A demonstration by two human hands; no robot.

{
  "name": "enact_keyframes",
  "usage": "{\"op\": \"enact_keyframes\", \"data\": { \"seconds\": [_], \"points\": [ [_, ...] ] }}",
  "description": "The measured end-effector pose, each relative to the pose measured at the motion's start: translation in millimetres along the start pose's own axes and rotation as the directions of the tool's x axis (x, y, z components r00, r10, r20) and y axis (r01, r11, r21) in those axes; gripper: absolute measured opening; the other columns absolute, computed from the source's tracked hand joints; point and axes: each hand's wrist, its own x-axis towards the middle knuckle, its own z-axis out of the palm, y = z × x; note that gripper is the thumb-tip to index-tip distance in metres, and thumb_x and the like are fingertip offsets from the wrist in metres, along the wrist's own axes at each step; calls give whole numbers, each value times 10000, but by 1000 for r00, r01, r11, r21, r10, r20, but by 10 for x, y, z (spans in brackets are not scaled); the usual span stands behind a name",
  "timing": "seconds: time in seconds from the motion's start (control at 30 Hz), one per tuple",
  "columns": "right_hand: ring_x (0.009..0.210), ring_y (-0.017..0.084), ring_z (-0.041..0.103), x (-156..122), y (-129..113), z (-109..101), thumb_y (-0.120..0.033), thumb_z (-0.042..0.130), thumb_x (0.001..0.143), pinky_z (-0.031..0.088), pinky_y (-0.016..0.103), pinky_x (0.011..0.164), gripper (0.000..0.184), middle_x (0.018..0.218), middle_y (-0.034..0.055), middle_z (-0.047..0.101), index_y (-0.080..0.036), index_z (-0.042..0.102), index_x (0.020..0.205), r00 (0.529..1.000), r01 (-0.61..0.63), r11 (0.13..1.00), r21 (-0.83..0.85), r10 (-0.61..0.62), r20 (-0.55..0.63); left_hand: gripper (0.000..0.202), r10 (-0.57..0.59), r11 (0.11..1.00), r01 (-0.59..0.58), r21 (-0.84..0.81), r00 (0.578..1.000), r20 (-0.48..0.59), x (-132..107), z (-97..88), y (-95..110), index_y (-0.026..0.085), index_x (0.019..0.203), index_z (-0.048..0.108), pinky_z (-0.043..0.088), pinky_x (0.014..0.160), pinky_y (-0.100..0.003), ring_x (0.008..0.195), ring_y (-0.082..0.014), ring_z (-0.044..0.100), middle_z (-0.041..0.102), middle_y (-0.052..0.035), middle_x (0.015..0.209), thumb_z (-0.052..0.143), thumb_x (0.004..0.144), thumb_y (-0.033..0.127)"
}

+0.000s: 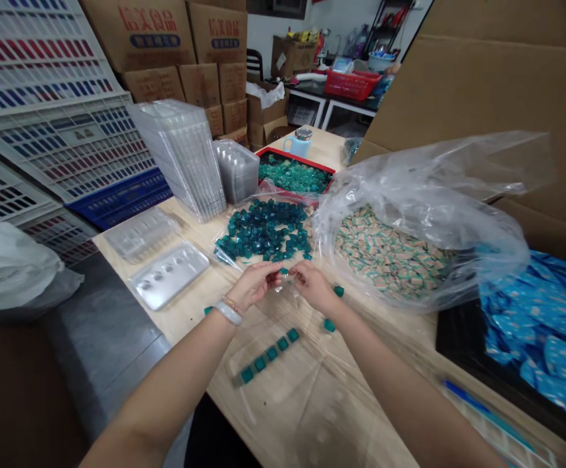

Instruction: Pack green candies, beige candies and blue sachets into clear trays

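My left hand (256,286), with a pale bangle at the wrist, pinches a small teal block (284,271) at its fingertips. Right beside it, the thumb and fingers of my right hand (312,286) are pressed together; what they hold, if anything, is too small to make out. Just beyond both hands, a heap of glossy teal blocks (268,227) lies on clear plastic. Nearer to me, a row of several teal blocks (271,353) sits in what looks like a clear tray. Two loose teal blocks (329,325) lie by my right wrist, and one is partly hidden behind my left wrist.
Clear plastic trays (170,275) and tall tray stacks (185,162) stand at left. Behind the heap are a red-rimmed tray (333,174) and a light-blue mug (298,144). At right, a plastic bag (497,227) holds small printed pieces, near blue packets (550,331) in a black container.
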Motion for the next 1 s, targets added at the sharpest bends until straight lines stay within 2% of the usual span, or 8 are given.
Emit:
{"op": "enact_keyframes", "data": {
  "seconds": [0.1,0.23,0.4,0.5,0.6,0.7,0.8,1.0],
  "points": [
    [746,148,548,18,-49,-69,-215,456,744,430,287,692,198,821,50,591,-170,614,854,999,1,978,209,9,-49,196,-40,999,39,18,998,43,-20,60,-16,97,634,546,378,457,-165,447,-47,473,514,25,493,659,659,255],
    [678,124,552,-27,-196,-279,-303,554,690,440,270,642,241,792,27,605,-174,604,887,996,-70,841,537,27,89,297,-30,999,22,46,980,197,-79,251,-92,107,684,541,309,412,-150,409,-32,421,472,46,477,663,632,373],
    [575,106,525,-611,-182,-515,-323,587,674,428,250,567,216,648,-4,589,-156,583,812,964,-263,762,592,236,124,418,-8,955,-82,284,953,304,-241,505,-365,132,540,454,261,391,-179,361,-36,355,410,54,430,517,700,512],
    [567,126,521,-1123,-81,-471,-315,563,697,424,267,552,186,632,7,578,-156,585,791,939,-308,864,398,344,-21,420,100,750,-292,593,937,335,-389,515,-522,142,515,458,327,457,-209,432,-73,419,437,30,454,411,781,463],
    [686,163,548,-1408,-19,-316,-241,509,742,434,298,638,153,758,54,596,-156,594,836,947,-282,956,80,291,-139,198,219,293,-542,788,840,497,-523,448,-636,152,717,576,393,708,-263,760,-144,528,586,-20,740,476,780,311],
    [760,179,544,-1405,-32,-175,-161,461,763,433,305,697,146,802,77,584,-153,592,828,970,-231,957,-176,212,-120,175,161,-80,-576,814,798,581,-593,401,-726,183,921,551,350,846,-310,955,-180,479,574,-40,959,527,751,217],
    [748,182,537,-1341,-66,-109,-123,445,759,439,300,683,147,786,75,574,-159,586,786,978,-209,928,-308,198,-69,183,129,-192,-535,823,818,561,-597,395,-789,182,933,522,362,841,-298,948,-174,477,563,-41,955,526,752,203],
    [770,176,550,-1496,-23,-97,-176,433,802,452,301,701,167,835,71,584,-172,574,892,989,-144,959,-244,131,-65,205,162,-222,-524,822,812,561,-549,394,-824,163,926,524,373,837,-289,934,-181,475,560,-44,930,555,729,211]
  ]
}}
